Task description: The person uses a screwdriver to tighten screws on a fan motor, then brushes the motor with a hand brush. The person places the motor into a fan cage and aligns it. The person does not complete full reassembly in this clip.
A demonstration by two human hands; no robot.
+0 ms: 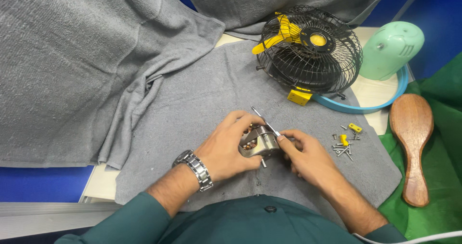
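Both hands grip a metal motor [258, 144]: left hand [227, 147] fingers wrapped round it, right hand [304, 156] pinching a thin tool [265, 121]. Right of the motor lie loose screws [342, 147]; beyond it, a black fan [310, 49].

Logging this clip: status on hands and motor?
Left hand grips motor. Right hand holds thin metal tool on it. Loose screws beside, nothing blocking.

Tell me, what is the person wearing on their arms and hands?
Both hands are bare, with no gloves. The left hand has a silver metal-link watch on its wrist. The right hand wears no watch or rings that I can see. Dark green sleeves are pushed up both forearms.
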